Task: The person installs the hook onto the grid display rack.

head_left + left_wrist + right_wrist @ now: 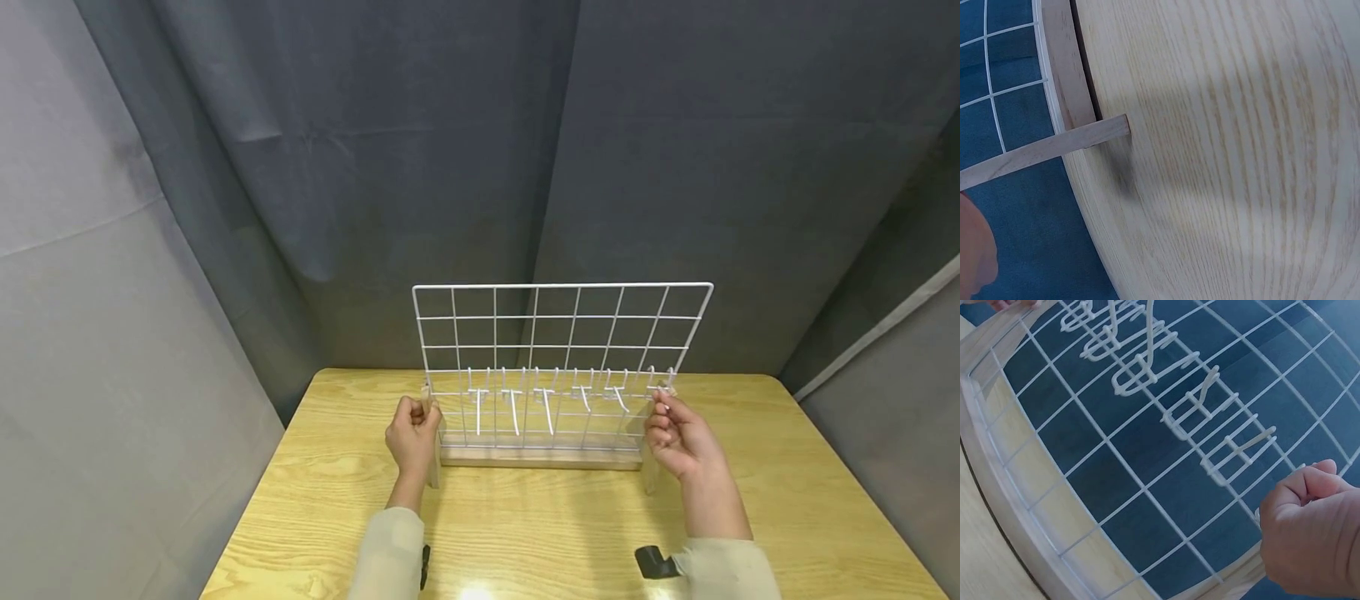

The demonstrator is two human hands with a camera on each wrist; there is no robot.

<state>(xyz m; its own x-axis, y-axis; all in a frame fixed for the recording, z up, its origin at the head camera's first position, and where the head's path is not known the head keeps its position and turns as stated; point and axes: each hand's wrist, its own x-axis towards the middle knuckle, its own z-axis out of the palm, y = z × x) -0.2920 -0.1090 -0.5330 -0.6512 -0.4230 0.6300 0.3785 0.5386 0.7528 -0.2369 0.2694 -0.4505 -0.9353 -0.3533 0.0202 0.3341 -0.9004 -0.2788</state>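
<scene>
A white wire grid rack (558, 333) stands upright in a wooden base (540, 458) on a light wood table (525, 533). Several white hooks (513, 408) hang in a row on its lower wires. My left hand (412, 433) is curled around the wooden side piece (433, 454) at the rack's left edge. My right hand (671, 429) grips the rack's right edge. In the right wrist view its fist (1313, 531) closes on the grid's (1147, 481) outer wire, beside the hooks (1147, 362). In the left wrist view only a fingertip (974, 250) shows near a wooden strip (1041, 153).
Grey cloth walls (300, 167) enclose the table at the back and both sides. The rack stands toward the table's far edge, with bare wood in front of it. A black wrist mount (656, 562) sits on my right forearm.
</scene>
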